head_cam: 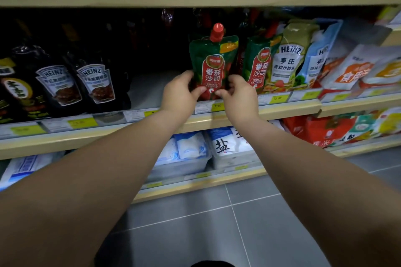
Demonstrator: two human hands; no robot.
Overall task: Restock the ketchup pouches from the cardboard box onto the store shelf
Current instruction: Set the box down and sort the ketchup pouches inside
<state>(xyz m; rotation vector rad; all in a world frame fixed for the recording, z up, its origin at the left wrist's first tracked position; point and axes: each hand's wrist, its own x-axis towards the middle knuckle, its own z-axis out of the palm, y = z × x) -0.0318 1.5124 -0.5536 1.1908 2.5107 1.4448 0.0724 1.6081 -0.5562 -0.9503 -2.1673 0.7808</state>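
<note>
A green and red ketchup pouch (211, 60) with a red cap stands upright at the front of the middle shelf (282, 108). My left hand (180, 93) grips its lower left edge, thumb across the front. My right hand (237, 95) pinches its lower right corner. A second ketchup pouch (259, 65) of the same kind stands just to the right, with more red caps dimly visible behind. The cardboard box is out of view.
Dark Heinz sauce bottles (95, 84) fill the shelf to the left, with a bare gap (149, 89) between them and the pouch. Heinz salad dressing pouches (286, 58) stand to the right. Salt bags (225, 145) lie on the shelf below. Grey tiled floor (217, 223) is underneath.
</note>
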